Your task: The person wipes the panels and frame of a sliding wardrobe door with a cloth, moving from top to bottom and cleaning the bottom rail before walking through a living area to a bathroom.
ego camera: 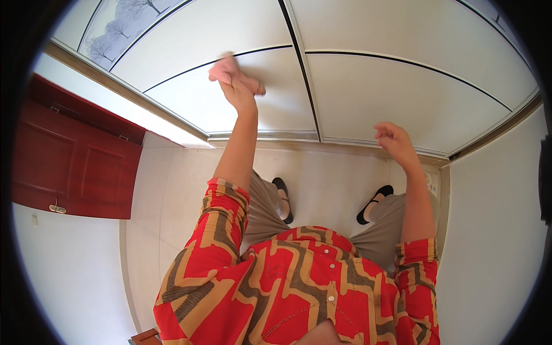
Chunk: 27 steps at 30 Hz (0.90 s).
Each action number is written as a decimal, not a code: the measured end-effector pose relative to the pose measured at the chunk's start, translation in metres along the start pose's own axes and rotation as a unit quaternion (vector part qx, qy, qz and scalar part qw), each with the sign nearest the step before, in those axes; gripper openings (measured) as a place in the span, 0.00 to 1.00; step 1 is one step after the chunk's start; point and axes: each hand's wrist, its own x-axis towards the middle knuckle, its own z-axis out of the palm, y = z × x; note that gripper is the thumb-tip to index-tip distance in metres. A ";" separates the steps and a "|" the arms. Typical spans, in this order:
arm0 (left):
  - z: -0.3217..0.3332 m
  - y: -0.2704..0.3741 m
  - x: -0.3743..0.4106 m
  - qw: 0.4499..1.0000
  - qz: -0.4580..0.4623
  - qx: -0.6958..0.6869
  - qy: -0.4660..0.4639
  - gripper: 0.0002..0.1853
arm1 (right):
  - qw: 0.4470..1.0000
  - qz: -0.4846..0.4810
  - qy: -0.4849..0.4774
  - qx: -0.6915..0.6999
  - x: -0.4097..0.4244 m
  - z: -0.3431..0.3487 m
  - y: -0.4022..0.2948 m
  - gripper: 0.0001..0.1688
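Note:
A pink cloth [225, 70] is gripped in my left hand [239, 95], its edges slightly blurred. Hand and cloth are at the white left sliding door panel [181, 92], near a thin black horizontal strip; a soft shadow falls beside them. Whether the cloth presses on the panel is hard to tell. My right hand [396, 140] hovers in front of the lower part of the right sliding door panel [409, 97], with bent, loosely spread fingers and nothing visible in it.
A dark red wooden door [77, 151] with a metal handle [57, 209] stands at the left. The white side wall [491, 215] rises close on the right. Below the sliding doors runs a floor track [267, 134]. My black shoes [282, 200] rest on the pale tiled floor [327, 189].

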 end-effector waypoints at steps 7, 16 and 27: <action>0.056 0.001 -0.010 0.889 0.305 0.339 -0.028 0.32 | 0.999 -0.006 -0.007 -0.035 0.002 0.001 0.003 0.21; -0.020 -0.060 -0.051 0.886 0.207 0.385 -0.152 0.14 | 0.998 0.002 -0.004 -0.056 -0.001 0.003 0.006 0.20; 0.001 0.011 0.018 0.993 -0.058 -0.045 0.089 0.08 | 0.992 -0.037 -0.022 -0.117 0.000 0.008 0.004 0.19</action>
